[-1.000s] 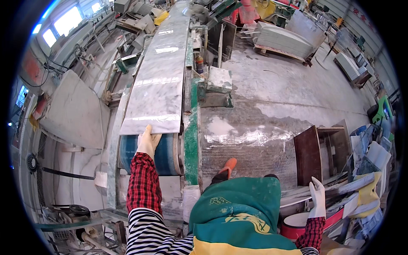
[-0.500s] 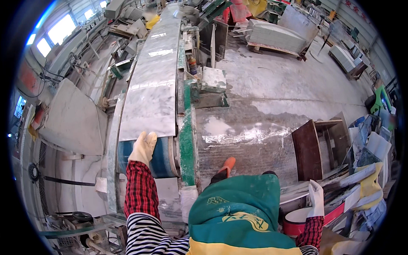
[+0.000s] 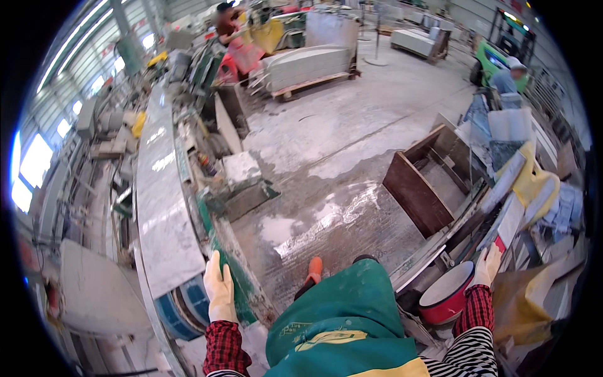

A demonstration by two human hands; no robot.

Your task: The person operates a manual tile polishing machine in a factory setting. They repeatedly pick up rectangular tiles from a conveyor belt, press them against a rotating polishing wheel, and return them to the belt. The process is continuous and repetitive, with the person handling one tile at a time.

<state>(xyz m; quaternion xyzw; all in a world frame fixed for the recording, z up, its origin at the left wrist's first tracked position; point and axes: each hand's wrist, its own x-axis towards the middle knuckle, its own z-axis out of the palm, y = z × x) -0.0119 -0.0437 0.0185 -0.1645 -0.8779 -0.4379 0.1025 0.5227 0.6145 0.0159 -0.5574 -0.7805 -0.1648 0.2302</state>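
A long pale polished stone slab lies on a conveyor with a blue belt roller at its near end. My left hand, in a cream glove, is open beside the slab's near right corner, over the green conveyor frame. Its fingers point up and hold nothing. On the right, my gloved right hand has its fingers stretched along a white board with a red end. Whether the fingertips press on the board is hard to tell. Below that hand stands a round red-sided tub.
A brown open box stands on the wet floor to the right. Offcuts and a yellow cloth are heaped beside it. Farther off are a stack of slabs, a green forklift and two people, one far left, one at right.
My left hand has come off the slab's near edge to its right side. My right hand has moved up to the red-ended board. The view has swung right.
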